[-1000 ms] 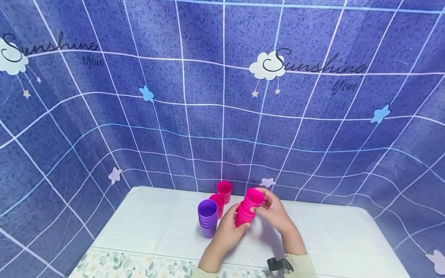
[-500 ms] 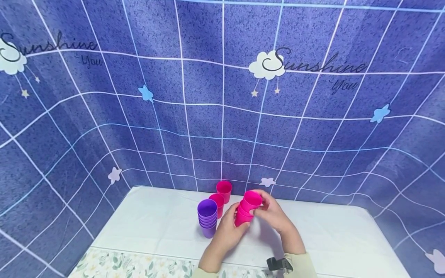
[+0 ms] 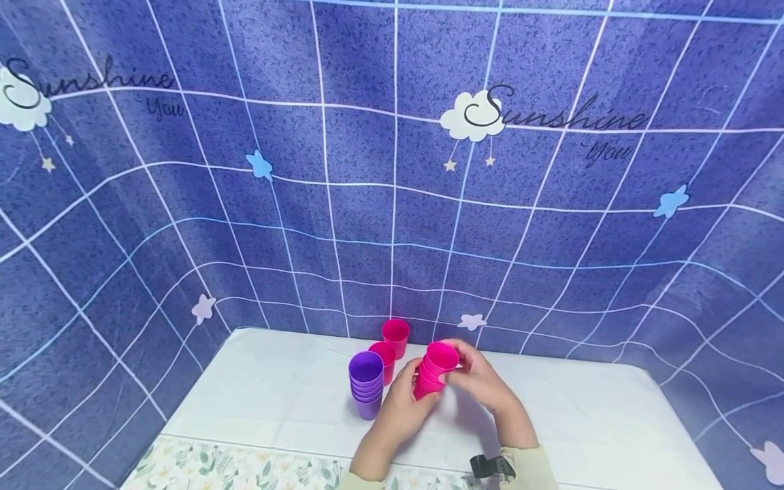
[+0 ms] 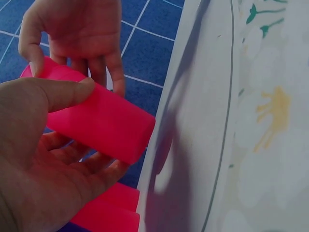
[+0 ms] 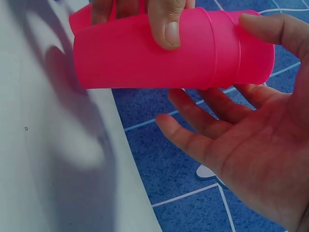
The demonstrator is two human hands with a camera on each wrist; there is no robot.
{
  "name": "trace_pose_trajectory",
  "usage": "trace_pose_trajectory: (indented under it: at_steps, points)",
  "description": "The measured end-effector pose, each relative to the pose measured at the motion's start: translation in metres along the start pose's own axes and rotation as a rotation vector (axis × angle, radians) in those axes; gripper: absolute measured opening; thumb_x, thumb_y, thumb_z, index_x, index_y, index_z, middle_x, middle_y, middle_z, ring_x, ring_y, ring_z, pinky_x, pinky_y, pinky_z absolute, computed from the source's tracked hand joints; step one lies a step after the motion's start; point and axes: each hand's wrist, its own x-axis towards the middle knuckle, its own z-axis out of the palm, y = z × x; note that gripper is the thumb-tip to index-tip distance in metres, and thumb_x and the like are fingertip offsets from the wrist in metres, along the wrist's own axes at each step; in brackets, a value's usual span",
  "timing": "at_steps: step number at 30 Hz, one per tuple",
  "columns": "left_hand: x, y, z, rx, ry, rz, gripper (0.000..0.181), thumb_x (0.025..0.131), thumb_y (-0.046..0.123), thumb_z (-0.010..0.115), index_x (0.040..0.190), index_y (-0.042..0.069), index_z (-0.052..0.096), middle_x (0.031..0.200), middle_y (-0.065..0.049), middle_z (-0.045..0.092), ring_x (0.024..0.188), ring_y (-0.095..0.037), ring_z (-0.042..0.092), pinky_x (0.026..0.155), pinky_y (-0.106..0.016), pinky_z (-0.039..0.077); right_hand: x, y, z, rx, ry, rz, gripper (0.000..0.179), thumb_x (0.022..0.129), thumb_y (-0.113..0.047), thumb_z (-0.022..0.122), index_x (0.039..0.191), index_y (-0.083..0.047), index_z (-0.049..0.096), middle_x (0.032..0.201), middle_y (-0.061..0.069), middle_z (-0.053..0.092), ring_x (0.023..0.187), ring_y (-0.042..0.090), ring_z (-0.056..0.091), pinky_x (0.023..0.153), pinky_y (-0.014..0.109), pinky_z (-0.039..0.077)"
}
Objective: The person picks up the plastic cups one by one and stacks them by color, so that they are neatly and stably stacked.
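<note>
My left hand [image 3: 398, 408] grips a small stack of pink cups [image 4: 111, 116] from the side, thumb across the outer wall. The top pink cup [image 3: 442, 357] sits nested in the stack, its rim only a little above the one below. My right hand [image 3: 484, 382] pinches that top cup near its rim, with the thumb on the near side; its other fingers spread beneath the stack in the right wrist view. The held stack is tilted, its mouth facing up and away to the right. A stack of purple cups [image 3: 367, 406] stands just left of my left hand.
Behind the purple stack stand two pink cups, one close to it [image 3: 388, 371] and one farther back [image 3: 397, 338]. A white table [image 3: 275, 388] has a floral cloth [image 3: 245, 466] along its front. A blue checked curtain [image 3: 367, 204] hangs behind.
The top pink cup has slid down and left, deeper into the held stack, with my right hand following it. My left hand and the standing cups have stayed put.
</note>
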Motion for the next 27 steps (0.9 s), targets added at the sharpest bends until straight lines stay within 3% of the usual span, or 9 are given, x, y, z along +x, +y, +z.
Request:
trace_pose_trajectory:
  at_steps: [6,19,27]
  points:
    - [0.0007,-0.0009,0.0006,-0.007,-0.012,-0.004,0.067,0.091,0.021,0.078,0.151,0.010,0.050,0.141,-0.009,0.067,0.130,-0.028,0.065,0.113,-0.055,0.050,-0.0017,0.0005,0.0002,-0.029,-0.014,-0.005,0.058,0.086,-0.002,0.071,0.140,0.011,0.053,0.130,0.026,0.067,0.109,0.003,0.068,0.097,0.023,0.055]
    - [0.0033,0.0015,-0.0009,-0.025,-0.015,-0.019,0.068,0.092,0.023,0.078,0.152,0.010,0.048,0.142,-0.011,0.065,0.133,-0.030,0.063,0.115,-0.057,0.049,-0.0008,-0.0019,-0.0002,-0.033,-0.030,0.034,0.056,0.088,-0.005,0.070,0.141,0.008,0.055,0.134,0.030,0.064,0.113,0.004,0.067,0.101,0.024,0.052]
    - [0.0012,0.0000,-0.0005,-0.031,-0.028,-0.042,0.068,0.089,0.025,0.079,0.148,0.011,0.050,0.137,-0.010,0.068,0.127,-0.027,0.065,0.111,-0.055,0.052,-0.0045,0.0003,-0.0012,0.006,-0.093,0.032,0.052,0.098,-0.006,0.060,0.145,0.010,0.050,0.140,0.039,0.057,0.121,0.001,0.063,0.106,0.021,0.049]
